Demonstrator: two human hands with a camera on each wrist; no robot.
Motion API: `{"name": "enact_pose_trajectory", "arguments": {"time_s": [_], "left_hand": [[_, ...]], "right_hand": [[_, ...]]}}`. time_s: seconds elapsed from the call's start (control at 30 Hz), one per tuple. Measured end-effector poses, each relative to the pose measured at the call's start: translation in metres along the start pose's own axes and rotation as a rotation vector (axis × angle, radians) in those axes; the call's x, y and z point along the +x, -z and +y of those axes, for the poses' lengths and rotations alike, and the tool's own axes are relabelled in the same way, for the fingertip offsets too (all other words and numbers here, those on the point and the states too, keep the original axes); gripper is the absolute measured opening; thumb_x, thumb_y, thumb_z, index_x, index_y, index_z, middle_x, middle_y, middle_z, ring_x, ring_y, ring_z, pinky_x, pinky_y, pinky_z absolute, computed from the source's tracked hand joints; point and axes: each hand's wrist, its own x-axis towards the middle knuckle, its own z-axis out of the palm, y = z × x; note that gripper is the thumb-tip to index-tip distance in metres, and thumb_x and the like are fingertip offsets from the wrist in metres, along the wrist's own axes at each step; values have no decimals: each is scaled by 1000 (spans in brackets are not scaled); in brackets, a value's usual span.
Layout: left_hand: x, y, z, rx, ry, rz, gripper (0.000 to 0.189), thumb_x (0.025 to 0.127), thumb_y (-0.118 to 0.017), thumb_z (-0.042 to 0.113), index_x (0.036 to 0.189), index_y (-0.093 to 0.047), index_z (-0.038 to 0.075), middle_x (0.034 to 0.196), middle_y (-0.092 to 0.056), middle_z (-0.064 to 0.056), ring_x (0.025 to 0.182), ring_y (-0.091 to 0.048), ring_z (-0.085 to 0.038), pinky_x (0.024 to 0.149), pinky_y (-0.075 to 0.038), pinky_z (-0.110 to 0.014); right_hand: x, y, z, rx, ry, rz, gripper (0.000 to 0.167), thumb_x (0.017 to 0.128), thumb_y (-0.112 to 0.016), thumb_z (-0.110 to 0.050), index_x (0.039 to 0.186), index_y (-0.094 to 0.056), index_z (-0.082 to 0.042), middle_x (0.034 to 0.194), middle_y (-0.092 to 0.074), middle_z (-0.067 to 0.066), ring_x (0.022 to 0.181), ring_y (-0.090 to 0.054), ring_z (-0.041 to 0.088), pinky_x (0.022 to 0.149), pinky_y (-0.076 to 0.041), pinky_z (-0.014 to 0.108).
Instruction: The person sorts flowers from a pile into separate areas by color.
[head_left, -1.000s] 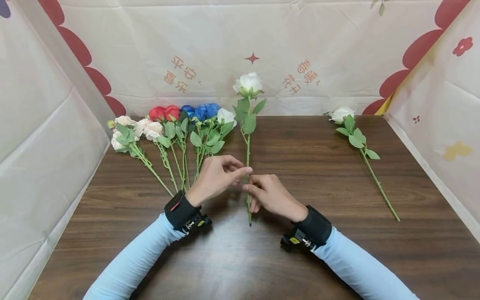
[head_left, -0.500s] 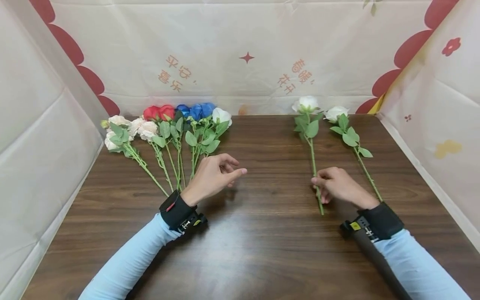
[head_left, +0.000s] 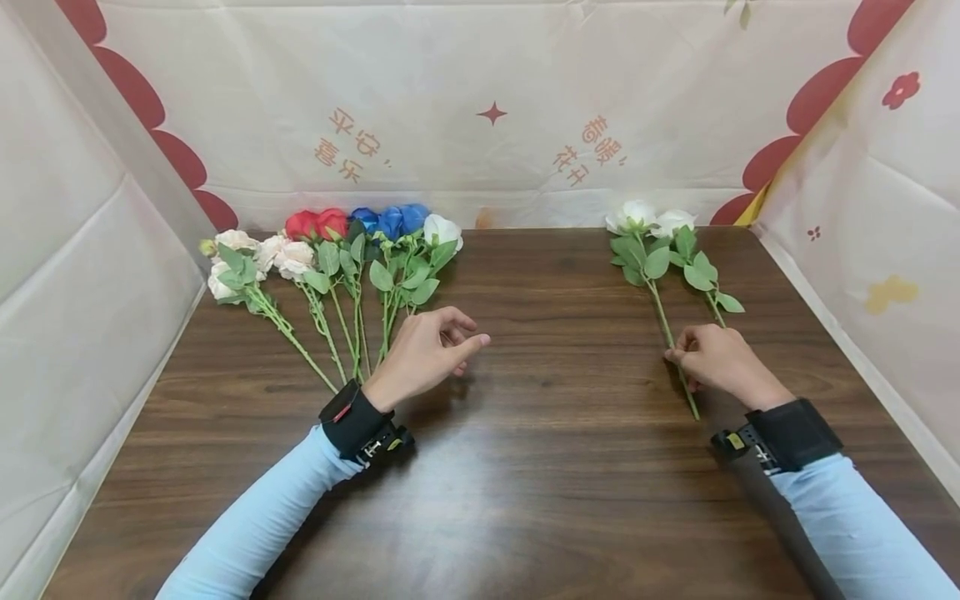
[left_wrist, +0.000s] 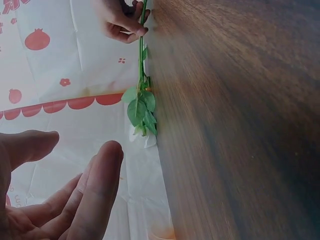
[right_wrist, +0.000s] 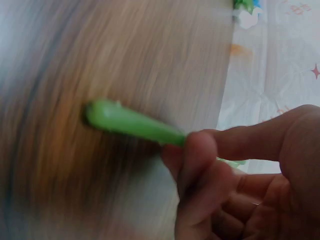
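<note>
Between thumb and fingers my right hand [head_left: 723,362] pinches the green stem of a white rose [head_left: 630,218] near its lower end. In the right wrist view the cut end of the stem [right_wrist: 135,123] sticks out past the fingertips. A second white rose [head_left: 675,223] lies just right of it, its lower stem hidden behind my right hand. My left hand [head_left: 427,350] hovers near the middle of the table with loosely bent fingers and nothing in them. The left wrist view shows a gap between its thumb [left_wrist: 35,146] and forefinger.
Left of the middle, a row of artificial flowers lies on the wooden table [head_left: 480,500]: pale pink roses [head_left: 292,257], red roses [head_left: 318,223], blue roses [head_left: 393,220] and another white rose [head_left: 442,231]. A printed cloth [head_left: 450,83] stands behind the table and along both sides.
My right hand has carried the white rose from the middle of the table to the right, beside the other white rose. The left hand let go of its stem and stayed in place.
</note>
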Motion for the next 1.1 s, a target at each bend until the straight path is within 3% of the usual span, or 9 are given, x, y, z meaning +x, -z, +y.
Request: {"name": "enact_pose_trajectory", "arguments": {"time_s": [0.3, 0.57, 0.63, 0.73, 0.83, 0.9, 1.1], "left_hand": [[1, -1, 0, 16, -25, -10, 35, 98, -71, 31, 120, -69, 3, 90, -79, -10, 65, -75, -27, 61, -57, -29], [0, -2, -2, 21, -20, -8, 36, 99, -70, 31, 121, -69, 2, 91, -79, -13, 65, -75, -28, 61, -56, -30], [-1, -2, -2, 23, -20, -4, 35, 99, -70, 30, 120, -69, 2, 90, -79, -12, 65, -75, -28, 60, -56, -30], [-2, -1, -2, 61, -27, 15, 32, 99, -71, 31, 117, -70, 4, 89, -79, -8, 61, -73, -20, 61, -56, -29], [-3, 3, -3, 115, -38, 49, 28, 98, -71, 31, 113, -72, 8, 88, -79, -3, 59, -69, -10, 64, -56, -28], [-3, 6, -2, 143, -45, 70, 25, 97, -72, 31, 110, -73, 9, 88, -79, -1, 60, -68, -8, 65, -55, -28], [2, 10, -2, 197, -82, 90, 21, 97, -72, 30, 105, -75, 11, 88, -79, -1, 73, -72, -17, 69, -56, -30]], "right_hand": [[-9, 8, 4, -122, 24, -9, 25, 96, -69, -24, 78, -65, -7, 60, -63, -1, 57, -59, 14, 55, -41, 31], [-9, 10, 0, -120, 2, -25, 32, 98, -67, -34, 86, -68, -4, 62, -61, 0, 59, -58, 16, 55, -41, 31], [-9, 10, -1, -123, 1, -4, 37, 98, -67, -38, 87, -68, -2, 64, -62, 3, 61, -57, 18, 55, -41, 31], [-10, 10, -8, -126, 35, 114, 36, 97, -69, -36, 89, -69, 0, 72, -69, 9, 63, -61, 21, 55, -43, 33], [-12, 7, -28, -95, 106, 267, 28, 95, -72, -28, 89, -70, 0, 77, -73, 12, 64, -63, 23, 55, -43, 33], [-13, 4, -48, -60, 169, 326, 23, 95, -73, -25, 90, -72, -2, 77, -74, 10, 64, -63, 20, 57, -44, 32], [1, -12, -126, 59, 313, 260, 12, 95, -73, -18, 95, -73, -6, 79, -73, 5, 66, -61, 14, 64, -48, 32]]}}
